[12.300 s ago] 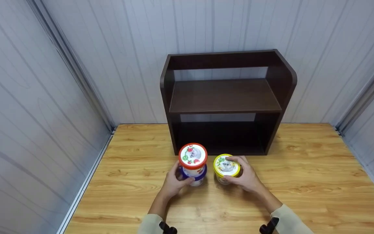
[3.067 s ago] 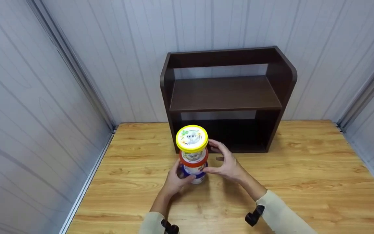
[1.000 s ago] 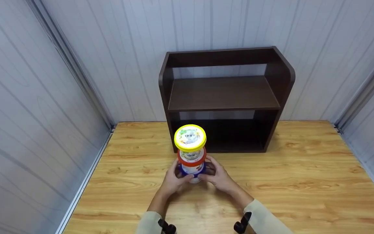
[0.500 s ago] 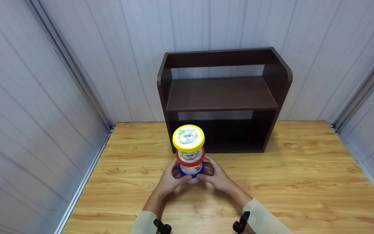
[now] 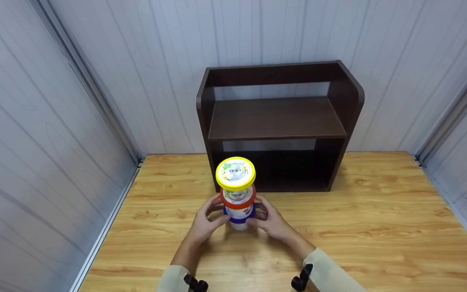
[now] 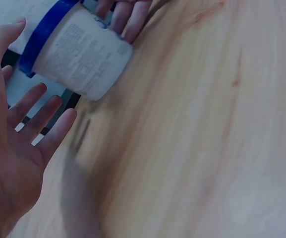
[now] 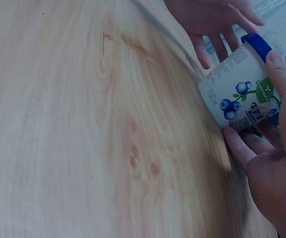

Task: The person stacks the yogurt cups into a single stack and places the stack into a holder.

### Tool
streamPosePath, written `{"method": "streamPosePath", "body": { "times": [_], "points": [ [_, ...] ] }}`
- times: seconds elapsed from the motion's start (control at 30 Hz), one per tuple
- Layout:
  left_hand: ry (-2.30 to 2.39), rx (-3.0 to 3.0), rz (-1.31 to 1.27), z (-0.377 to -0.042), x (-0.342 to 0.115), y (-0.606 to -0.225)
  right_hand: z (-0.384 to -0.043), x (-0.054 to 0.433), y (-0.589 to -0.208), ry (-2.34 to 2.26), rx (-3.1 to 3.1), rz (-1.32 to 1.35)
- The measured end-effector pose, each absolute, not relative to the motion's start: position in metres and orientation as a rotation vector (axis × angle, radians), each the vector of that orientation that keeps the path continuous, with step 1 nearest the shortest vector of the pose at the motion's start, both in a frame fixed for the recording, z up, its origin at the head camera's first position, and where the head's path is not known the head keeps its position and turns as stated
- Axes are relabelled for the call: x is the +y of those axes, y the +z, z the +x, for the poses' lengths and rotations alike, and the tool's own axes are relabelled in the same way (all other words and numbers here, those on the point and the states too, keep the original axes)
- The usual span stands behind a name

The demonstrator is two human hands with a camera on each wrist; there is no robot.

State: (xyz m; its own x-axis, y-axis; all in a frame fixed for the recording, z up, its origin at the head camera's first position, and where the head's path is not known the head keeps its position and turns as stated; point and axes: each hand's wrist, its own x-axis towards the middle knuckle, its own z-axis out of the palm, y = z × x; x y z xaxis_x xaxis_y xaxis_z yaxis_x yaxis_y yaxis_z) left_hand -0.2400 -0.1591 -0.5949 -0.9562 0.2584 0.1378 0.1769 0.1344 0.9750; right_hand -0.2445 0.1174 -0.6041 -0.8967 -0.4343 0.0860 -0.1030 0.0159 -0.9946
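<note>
Three lidded tubs stand in one upright stack on the table in front of the shelf. At the bottom is the blue-lidded tub point(image 5: 239, 226) point(image 6: 83, 54), which shows blueberries on its side point(image 7: 242, 94) in the right wrist view. The red-lidded tub point(image 5: 239, 211) sits on it, and the yellow-lidded tub point(image 5: 235, 173) tops the stack. My right hand point(image 5: 276, 223) point(image 7: 281, 158) holds the bottom tub, thumb at the blue lid and fingers round its side. My left hand point(image 5: 202, 225) point(image 6: 14, 148) is spread beside the stack, its fingers apart from the blue-lidded tub.
A dark brown two-tier shelf point(image 5: 278, 117) stands behind the stack against the pale panelled wall point(image 5: 168, 73). The wood-grain table point(image 5: 379, 227) reaches to both side walls.
The yellow-lidded tub went from the table onto the red-lidded one. My right hand then moved down to the bottom tub. Most recently, my left hand let go and drew off leftward.
</note>
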Motion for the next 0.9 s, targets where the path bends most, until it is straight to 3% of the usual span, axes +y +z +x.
{"method": "streamPosePath", "body": {
  "times": [0.5,0.9],
  "points": [
    [1.958,2.398,0.284,-0.259,-0.177,-0.556,-0.247,0.116,-0.607,-1.978,2.039,-0.551],
    [1.973,2.562,0.443,-0.281,-0.186,-0.512,-0.247,0.118,-0.607,-1.986,2.022,-0.552]
  ]
}}
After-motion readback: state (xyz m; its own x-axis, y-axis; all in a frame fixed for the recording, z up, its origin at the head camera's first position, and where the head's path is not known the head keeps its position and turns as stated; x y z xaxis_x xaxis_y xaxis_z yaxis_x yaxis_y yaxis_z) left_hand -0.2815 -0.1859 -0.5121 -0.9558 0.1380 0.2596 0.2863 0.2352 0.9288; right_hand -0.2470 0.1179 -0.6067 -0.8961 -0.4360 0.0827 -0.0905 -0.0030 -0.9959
